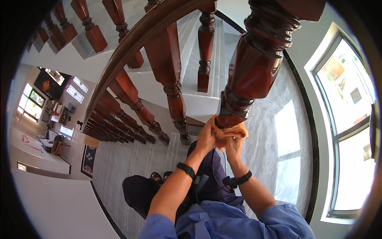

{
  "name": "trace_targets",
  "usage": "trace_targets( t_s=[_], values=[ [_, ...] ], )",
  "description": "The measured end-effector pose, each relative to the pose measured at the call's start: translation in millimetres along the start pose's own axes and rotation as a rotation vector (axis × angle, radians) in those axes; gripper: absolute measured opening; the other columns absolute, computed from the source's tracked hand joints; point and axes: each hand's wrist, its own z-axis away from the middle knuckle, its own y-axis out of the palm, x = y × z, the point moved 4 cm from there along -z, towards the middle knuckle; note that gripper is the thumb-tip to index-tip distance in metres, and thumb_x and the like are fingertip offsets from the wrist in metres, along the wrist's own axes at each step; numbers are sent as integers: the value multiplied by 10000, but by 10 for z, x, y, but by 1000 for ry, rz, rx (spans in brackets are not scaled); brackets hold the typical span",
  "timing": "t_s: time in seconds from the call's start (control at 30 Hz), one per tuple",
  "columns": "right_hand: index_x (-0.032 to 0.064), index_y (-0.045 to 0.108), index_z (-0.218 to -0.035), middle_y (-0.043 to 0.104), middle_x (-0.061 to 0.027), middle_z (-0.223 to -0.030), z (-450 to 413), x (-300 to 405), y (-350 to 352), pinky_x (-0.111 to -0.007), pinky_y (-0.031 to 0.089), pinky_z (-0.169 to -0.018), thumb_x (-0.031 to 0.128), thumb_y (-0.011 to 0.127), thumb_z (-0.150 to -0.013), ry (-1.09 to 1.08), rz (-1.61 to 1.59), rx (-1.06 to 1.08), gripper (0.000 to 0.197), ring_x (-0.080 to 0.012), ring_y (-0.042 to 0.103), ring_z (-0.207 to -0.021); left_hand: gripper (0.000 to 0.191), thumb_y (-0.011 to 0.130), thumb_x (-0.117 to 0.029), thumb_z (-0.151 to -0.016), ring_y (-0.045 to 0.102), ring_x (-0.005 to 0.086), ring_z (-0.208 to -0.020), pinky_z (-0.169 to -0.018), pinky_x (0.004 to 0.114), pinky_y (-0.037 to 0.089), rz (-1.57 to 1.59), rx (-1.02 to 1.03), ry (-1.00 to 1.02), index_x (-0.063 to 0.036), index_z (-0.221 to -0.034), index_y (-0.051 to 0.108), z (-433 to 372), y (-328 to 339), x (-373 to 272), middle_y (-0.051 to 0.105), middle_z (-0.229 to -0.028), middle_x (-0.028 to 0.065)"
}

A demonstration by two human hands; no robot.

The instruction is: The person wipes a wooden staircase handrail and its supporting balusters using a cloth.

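An orange cloth [231, 133] is wrapped partly around the lower end of a thick, glossy red-brown wooden newel post [253, 65]. My left hand [206, 136] grips the cloth on the post's left side, and my right hand [234, 148] holds it lower down on the near right side. Both sets of fingers are partly hidden by the cloth and the post. The post's turned rings rise just above the cloth. A dark strap sits on each wrist, and a thin black cable hangs between my forearms.
A curved wooden handrail [119, 56] sweeps past on the left, above a row of turned balusters [174, 98]. Grey marble steps [134, 161] descend at left; a marble landing [265, 125] lies at right, beside a window [346, 131]. A room with furniture shows far below left.
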Motion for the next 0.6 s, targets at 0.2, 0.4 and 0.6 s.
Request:
trace_targets(
  t_s=[0.2, 0.4, 0.6],
  values=[
    [-20, 705, -1121, 680, -150, -1144, 154, 447, 294, -348, 521, -902, 72, 664, -933, 40, 25, -21, 214, -254, 664, -1079, 308, 431, 66, -948, 609, 106, -926, -801, 230, 483, 390, 13, -292, -3, -1143, 659, -549, -334, 146, 663, -999, 29],
    [-12, 627, -1191, 669, -77, -1069, 39, 97, 228, -281, 546, -722, 64, 661, -951, -9, -91, -26, 254, -146, 658, -876, 242, 483, 24, -897, 566, 84, -853, -768, 221, 447, 644, 151, -520, -49, -1027, 674, -588, -190, 104, 644, -895, -8],
    [-2, 623, -1162, 685, -76, -1004, 74, 319, -54, -255, 535, -626, 21, 653, -912, 128, -47, -39, 253, -119, 664, -812, 245, 523, -111, -1010, 702, 314, -1005, -900, 391, 516, -127, -22, -236, 30, -1167, 649, 26, -410, -210, 720, -1047, 221]
  ],
)
